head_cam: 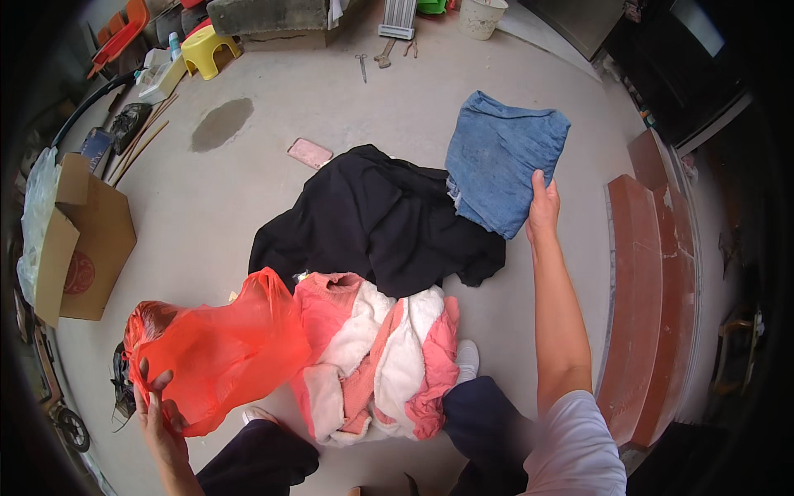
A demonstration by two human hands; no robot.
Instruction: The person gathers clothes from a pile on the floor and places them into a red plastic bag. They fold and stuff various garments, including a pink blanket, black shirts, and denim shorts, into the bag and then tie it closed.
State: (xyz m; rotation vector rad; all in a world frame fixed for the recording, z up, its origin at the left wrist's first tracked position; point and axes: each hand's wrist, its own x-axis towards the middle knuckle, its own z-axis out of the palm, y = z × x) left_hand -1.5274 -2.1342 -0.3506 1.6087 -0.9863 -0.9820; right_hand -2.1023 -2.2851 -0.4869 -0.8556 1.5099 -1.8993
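My left hand (156, 397) grips the edge of a thin red plastic bag (223, 359), which spreads out toward the middle. In my right hand (543, 201) is a folded piece of blue denim clothing (505, 161), held by its right edge with the thumb on top. The denim's lower left part overlaps a rumpled black garment (384, 217) in view. Between my feet lies a pink coat with white fleece lining (381, 366), and the black cloth covers part of its upper edge. The bag's right side meets the coat.
A pink phone or phone case (310, 152) lies beyond the black cloth. An open cardboard box (93, 242) stands at left, red steps (639, 297) at right. Scissors (362, 67), a yellow stool (209, 53) and a white bucket (482, 17) are farther off.
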